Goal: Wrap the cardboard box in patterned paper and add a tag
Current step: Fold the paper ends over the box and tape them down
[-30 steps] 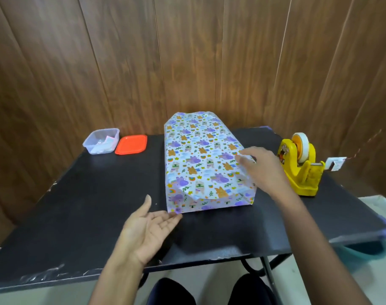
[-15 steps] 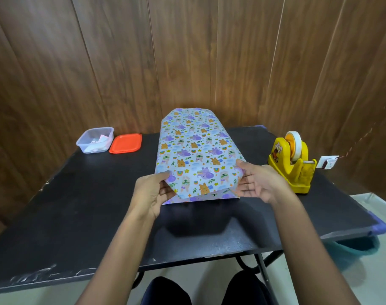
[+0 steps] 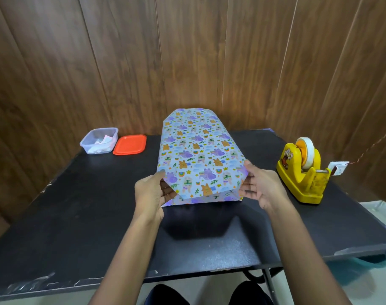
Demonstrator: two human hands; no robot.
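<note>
1. Wrapped cardboard box (image 3: 198, 155) lying lengthwise at centre frame on the black table (image 3: 77, 216), far end toward the wood-panelled wall, near end toward the lower middle of the frame.
2. Judged light for its size: near end seemingly raised off the table by fingertip pressure alone, with a dark shadow beneath.
3. Stiff core, soft skin. Cardboard underneath likely to resist squeezing; patterned paper (image 3: 194, 137) thin, prone to creasing and tearing at corners, and looks smooth enough to slide under dry fingers.
4. Best taken at the two near corners or along the long side edges, where the box backs the paper. Loose folded flap on the near end face to be avoided, being unsupported.
5. Left hand (image 3: 151, 192) clasping the near left corner, thumb on top, fingers tucked against the end face.
6. Right hand (image 3: 261, 186) clasping the near right corner, thumb on the top edge, fingers spread against the side.
7. Against a second ago: left hand then lay palm-up and empty on the table, right hand flat on the box's right edge, box resting flat. Half a second ago both hands already on the near corners; now much the same grip, near end a little higher.
8. Unmoved in all three: yellow tape dispenser (image 3: 302, 172) at right, clear tub (image 3: 99, 140) and orange lid (image 3: 130, 144) at upper left.
</note>
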